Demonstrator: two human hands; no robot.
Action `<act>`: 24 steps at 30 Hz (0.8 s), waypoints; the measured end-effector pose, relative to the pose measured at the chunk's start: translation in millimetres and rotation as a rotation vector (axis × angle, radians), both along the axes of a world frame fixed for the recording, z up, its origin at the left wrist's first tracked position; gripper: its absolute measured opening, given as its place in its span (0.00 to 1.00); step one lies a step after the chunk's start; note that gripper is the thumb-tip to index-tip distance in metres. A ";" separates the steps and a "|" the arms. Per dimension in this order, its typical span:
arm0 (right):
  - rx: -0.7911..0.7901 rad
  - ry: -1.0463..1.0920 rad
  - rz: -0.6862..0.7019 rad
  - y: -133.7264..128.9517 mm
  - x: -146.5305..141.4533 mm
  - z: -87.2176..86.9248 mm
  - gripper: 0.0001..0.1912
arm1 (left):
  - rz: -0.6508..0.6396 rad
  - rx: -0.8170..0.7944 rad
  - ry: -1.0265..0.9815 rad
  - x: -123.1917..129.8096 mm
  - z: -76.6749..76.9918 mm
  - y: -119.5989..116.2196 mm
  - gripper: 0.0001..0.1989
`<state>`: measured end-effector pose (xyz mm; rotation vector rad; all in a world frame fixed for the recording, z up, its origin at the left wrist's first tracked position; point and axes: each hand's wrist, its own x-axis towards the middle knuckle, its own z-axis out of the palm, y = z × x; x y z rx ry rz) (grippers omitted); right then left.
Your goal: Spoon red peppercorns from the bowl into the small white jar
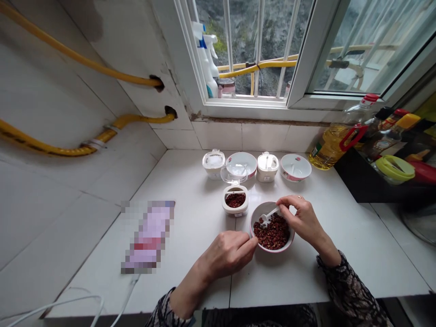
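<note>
I see right hand (301, 218) pinching small white plastic spoon (269, 215) in peppercorn-heaped white bowl (257, 214); left hand's (228, 252) fingers curled against rim; open jar (235, 200) behind looks nearly full already.

The white counter (190, 227) carries a bowl of peppercorns (272, 232), an open jar (235, 203), two lidded jars (213, 163) and two bowls (295, 167) by the wall, an oil bottle (337, 141) and a white cable (126, 295).

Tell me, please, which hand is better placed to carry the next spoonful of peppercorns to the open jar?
Probably the right hand: its fingers hold the white spoon in the peppercorns. The left hand only steadies the bowl.
</note>
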<state>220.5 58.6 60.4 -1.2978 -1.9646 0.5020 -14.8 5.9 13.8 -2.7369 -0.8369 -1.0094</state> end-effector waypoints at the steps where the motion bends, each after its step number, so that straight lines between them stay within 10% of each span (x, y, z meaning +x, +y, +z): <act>1: -0.031 0.033 -0.025 0.3 0.5 0.8 0.09 | 0.000 0.001 0.000 0.1 -0.2 0.0 0.07; 10: -0.329 0.341 -0.094 10.2 6.0 -0.4 0.10 | 0.014 0.000 0.024 0.0 0.4 -0.6 0.08; 24: 0.072 -0.047 0.031 2.0 -0.3 -2.2 0.09 | 0.002 0.010 0.014 0.4 4.1 1.4 0.11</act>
